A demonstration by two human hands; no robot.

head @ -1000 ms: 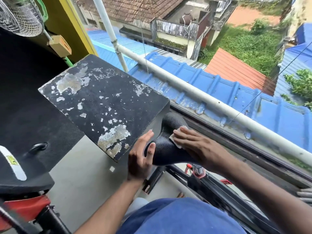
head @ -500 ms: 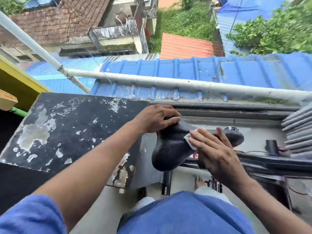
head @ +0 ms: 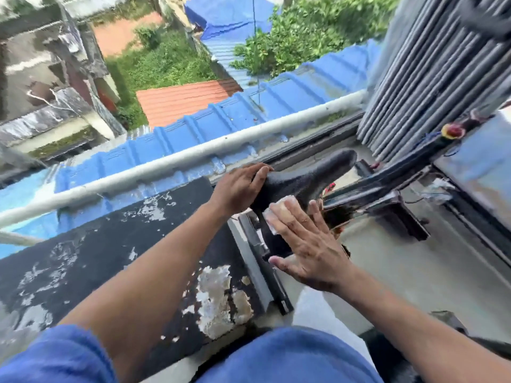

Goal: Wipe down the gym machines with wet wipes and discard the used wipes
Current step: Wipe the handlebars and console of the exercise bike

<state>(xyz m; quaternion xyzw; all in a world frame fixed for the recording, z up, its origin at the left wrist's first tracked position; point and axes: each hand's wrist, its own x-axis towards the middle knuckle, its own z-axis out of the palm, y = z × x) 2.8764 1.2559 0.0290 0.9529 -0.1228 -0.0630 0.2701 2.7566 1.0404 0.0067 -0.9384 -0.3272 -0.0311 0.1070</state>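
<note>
A black exercise-bike saddle stands at the centre, its narrow nose pointing right. My left hand grips the saddle's wide rear end, fingers curved over the top. A white wet wipe lies against the saddle's near side. My right hand presses the wipe onto it with straight, spread fingers. Most of the wipe is hidden under those fingers.
A black box with peeling paint sits just left of the saddle. The bike's black frame runs right toward a red knob. Grey slats stand at the right. A white pipe runs outside the window ledge.
The view has swung right and tilted. My right hand has slid the wipe down the saddle's near side, toward its wide end. My left hand stays on the rear.
</note>
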